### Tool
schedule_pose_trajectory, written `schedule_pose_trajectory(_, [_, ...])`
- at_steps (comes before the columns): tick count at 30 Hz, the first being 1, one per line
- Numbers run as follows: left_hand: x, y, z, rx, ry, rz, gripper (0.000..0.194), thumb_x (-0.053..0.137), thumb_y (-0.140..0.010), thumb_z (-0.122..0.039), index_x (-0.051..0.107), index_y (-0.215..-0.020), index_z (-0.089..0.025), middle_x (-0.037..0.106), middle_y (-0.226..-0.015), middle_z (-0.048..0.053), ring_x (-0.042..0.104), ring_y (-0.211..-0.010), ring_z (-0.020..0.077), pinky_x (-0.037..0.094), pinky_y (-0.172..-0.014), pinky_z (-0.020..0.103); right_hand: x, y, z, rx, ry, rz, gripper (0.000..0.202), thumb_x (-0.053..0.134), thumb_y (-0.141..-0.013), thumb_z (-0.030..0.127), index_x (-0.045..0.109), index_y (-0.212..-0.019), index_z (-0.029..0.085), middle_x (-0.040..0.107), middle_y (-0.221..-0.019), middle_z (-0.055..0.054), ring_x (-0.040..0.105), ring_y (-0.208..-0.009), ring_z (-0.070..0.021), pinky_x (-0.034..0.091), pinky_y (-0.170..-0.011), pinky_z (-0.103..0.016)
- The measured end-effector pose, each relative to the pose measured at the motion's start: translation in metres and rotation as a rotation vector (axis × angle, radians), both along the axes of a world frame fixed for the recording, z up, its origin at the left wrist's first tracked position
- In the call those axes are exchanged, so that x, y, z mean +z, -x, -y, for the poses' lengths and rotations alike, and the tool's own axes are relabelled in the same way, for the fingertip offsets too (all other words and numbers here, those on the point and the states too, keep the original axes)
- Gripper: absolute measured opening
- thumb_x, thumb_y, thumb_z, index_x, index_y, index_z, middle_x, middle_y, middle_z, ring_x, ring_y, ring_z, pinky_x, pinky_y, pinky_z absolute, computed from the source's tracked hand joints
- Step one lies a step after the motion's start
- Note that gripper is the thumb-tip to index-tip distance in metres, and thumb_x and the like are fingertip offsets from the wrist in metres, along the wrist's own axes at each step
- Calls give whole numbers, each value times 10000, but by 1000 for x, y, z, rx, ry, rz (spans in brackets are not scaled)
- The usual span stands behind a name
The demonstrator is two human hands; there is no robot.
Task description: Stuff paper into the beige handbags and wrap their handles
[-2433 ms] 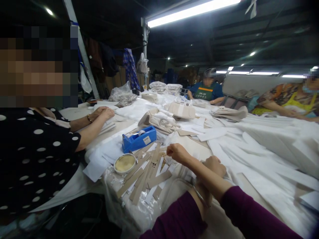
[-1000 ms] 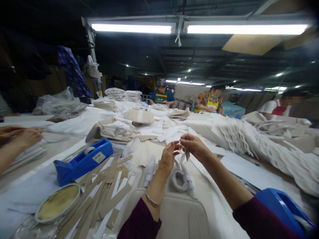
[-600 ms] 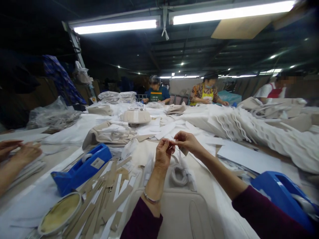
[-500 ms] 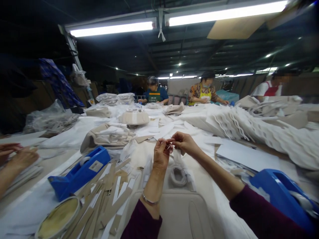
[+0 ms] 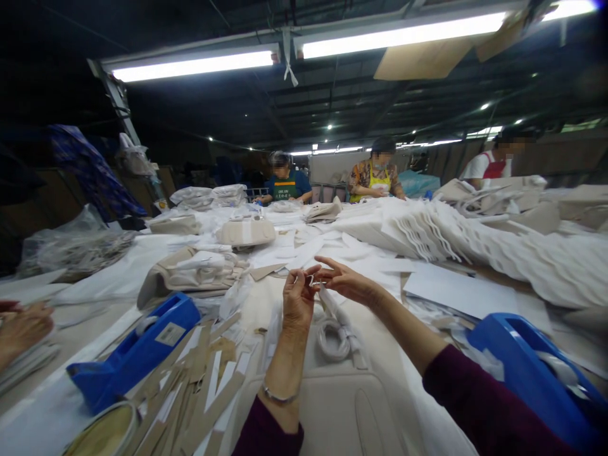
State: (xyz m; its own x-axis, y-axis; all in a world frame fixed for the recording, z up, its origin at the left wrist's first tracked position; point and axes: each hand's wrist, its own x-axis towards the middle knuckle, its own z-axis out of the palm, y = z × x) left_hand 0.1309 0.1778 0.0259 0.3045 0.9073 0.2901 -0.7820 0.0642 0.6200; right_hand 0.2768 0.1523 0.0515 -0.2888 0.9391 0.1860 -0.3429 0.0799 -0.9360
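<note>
Round tin [image 5: 102, 434], lower left, held yellowish stuff, cut off by the frame edge. Left blue tape dispenser [image 5: 137, 354] and right blue tape dispenser [image 5: 517, 361] each held a roll. Clear plastic bag [image 5: 78, 244], far left, contents unclear. Your left hand [image 5: 300, 285] had curled fingers, thumb near index; any grip was too small to tell. Your right hand [image 5: 327, 277] had fingers partly spread, tips right by the left's. Beige bag [image 5: 337, 411] lay below, handles wrapped.
</note>
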Motion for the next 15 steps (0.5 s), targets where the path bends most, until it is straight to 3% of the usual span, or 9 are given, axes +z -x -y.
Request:
schedule_pose_trajectory(2, [0, 0, 0, -14, 4, 2, 290, 750, -747, -336, 518, -821, -180, 721, -983, 85, 685, -807, 169, 482, -545, 173, -7, 2, -5, 58, 11, 32, 691, 644, -558, 27, 542, -1205, 245, 656, -1008, -9, 597, -893, -140, 433, -785, -257])
schedule_pose_trajectory(6, [1, 2, 0, -39, 23, 27, 236, 744, -756, -269, 550, -853, -174, 720, -999, 87, 688, -848, 166, 503, -548, 153, -13, 9, -16, 8, -63, 132, 351, 707, -567, 63, 660, -898, 170, 626, -769, 27, 574, -751, -116, 433, -727, -239])
schedule_pose_trajectory(10, [3, 5, 0, -42, 107, 77, 184, 704, -773, -162, 602, -926, -168, 718, -997, 77, 691, -910, 162, 510, -565, 115, -6, 7, -21, 4, -27, 121, 340, 742, -601, 131, 668, -932, 158, 644, -800, 6, 586, -749, -122, 441, -749, -257])
schedule_pose_trajectory(15, [4, 7, 0, -53, 101, 70, 304, 620, -819, -112, 612, -1120, -155, 691, -1093, 101, 677, -978, 164, 510, -559, 95, -4, 5, -19, 55, 61, 48, 378, 717, -737, 470, 641, -893, 134, 634, -789, -30, 585, -720, -129, 461, -763, -287])
